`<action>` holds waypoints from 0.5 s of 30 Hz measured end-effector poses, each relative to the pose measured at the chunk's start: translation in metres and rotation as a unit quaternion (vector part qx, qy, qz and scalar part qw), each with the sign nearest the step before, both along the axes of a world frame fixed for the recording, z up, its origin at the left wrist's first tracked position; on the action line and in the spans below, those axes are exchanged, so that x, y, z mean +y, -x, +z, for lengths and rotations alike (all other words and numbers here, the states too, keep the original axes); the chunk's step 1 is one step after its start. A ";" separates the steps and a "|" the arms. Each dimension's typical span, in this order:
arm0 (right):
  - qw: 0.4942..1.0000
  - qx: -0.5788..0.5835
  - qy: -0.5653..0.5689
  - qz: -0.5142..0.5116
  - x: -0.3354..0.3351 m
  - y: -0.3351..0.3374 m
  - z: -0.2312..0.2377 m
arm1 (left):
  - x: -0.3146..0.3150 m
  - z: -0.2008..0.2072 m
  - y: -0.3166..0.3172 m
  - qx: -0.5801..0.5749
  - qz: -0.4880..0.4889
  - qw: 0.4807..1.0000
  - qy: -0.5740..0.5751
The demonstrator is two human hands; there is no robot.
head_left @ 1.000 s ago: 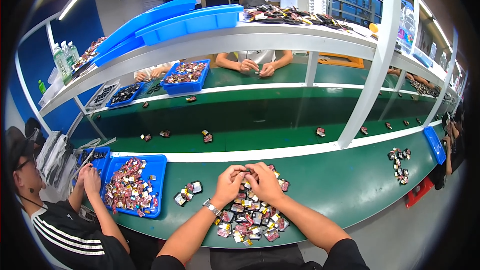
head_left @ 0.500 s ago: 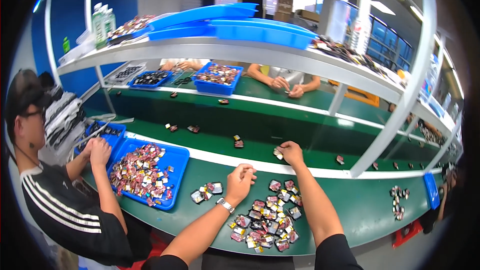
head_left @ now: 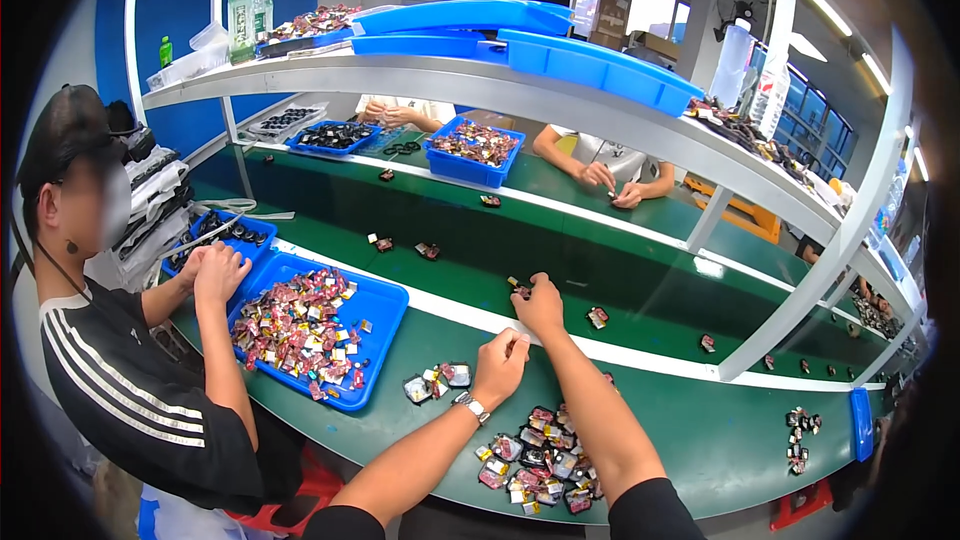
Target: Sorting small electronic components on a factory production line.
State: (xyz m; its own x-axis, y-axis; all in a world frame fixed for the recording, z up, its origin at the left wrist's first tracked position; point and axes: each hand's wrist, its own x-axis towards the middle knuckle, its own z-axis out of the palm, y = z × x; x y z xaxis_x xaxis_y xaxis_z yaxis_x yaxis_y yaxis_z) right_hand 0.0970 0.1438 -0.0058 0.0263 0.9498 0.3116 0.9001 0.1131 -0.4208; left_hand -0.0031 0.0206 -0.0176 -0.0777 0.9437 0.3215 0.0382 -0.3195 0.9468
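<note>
Green is the desk [head_left: 700,430] under both your hands, and a white strip runs across it just behind them. Your right hand [head_left: 541,304] is stretched forward over that strip. Its grip is nearly closed, the fingertips pinched down on a small dark part [head_left: 520,289] which lies at the front left of the hand, on the lower green belt. I cannot tell if the part is already lifted or only touched. Your left hand [head_left: 501,364] is nearer to you, behind and to the left of the right one. Its fingers are curled into a loose fist, and I cannot tell if something is inside. On its wrist you wear a watch [head_left: 471,406].

Below the left hand, close to your forearms, lies a heap of small parts [head_left: 535,460], red, black and silver. To the left of the left hand, a few more loose parts [head_left: 436,381] lie together on the desk. Further left stands a blue tray [head_left: 385,315] full of the same mixed parts. Another person in a black shirt with white stripes sits there, with a hand [head_left: 222,270] at the far edge of the tray. One more small part [head_left: 597,317] lies just to the right of your right hand.
</note>
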 end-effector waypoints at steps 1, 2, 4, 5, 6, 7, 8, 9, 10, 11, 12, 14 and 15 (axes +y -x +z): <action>0.992 0.113 0.021 0.058 -0.010 -0.009 0.008 | -0.002 -0.001 0.005 0.001 0.005 1.000 0.012; 0.968 0.223 0.040 0.111 -0.021 -0.022 0.017 | -0.003 -0.001 0.007 0.002 0.005 1.000 0.022; 0.976 0.189 -0.019 0.111 -0.055 -0.050 0.028 | -0.006 0.003 0.010 -0.017 -0.009 0.999 0.050; 0.965 0.206 -0.030 0.162 -0.074 -0.067 0.036 | -0.005 0.005 0.011 -0.018 -0.023 0.998 0.057; 0.950 0.223 -0.040 0.213 -0.092 -0.080 0.043 | -0.005 0.006 0.013 -0.019 -0.036 0.997 0.065; 0.947 0.215 -0.030 0.239 -0.111 -0.091 0.049 | -0.003 0.000 0.016 -0.048 -0.074 0.993 0.074; 0.942 0.208 -0.017 0.262 -0.129 -0.099 0.051 | -0.003 0.004 0.020 -0.093 -0.137 0.979 0.116; 0.942 0.201 0.002 0.270 -0.146 -0.104 0.055 | -0.004 0.007 0.021 -0.125 -0.203 0.960 0.147; 0.943 0.190 0.029 0.272 -0.163 -0.107 0.064 | -0.006 0.015 0.021 -0.154 -0.269 0.934 0.178; 0.942 0.174 0.022 0.287 -0.170 -0.110 0.063 | -0.007 0.017 0.019 -0.152 -0.319 0.911 0.211; 0.940 0.159 0.015 0.303 -0.176 -0.111 0.061 | -0.009 0.016 0.014 -0.144 -0.324 0.910 0.214; 0.934 0.138 0.017 0.329 -0.183 -0.113 0.059 | -0.013 0.020 0.005 -0.095 -0.405 0.874 0.249; 0.939 0.138 0.027 0.314 -0.187 -0.113 0.056 | -0.017 0.022 0.004 -0.097 -0.428 0.861 0.258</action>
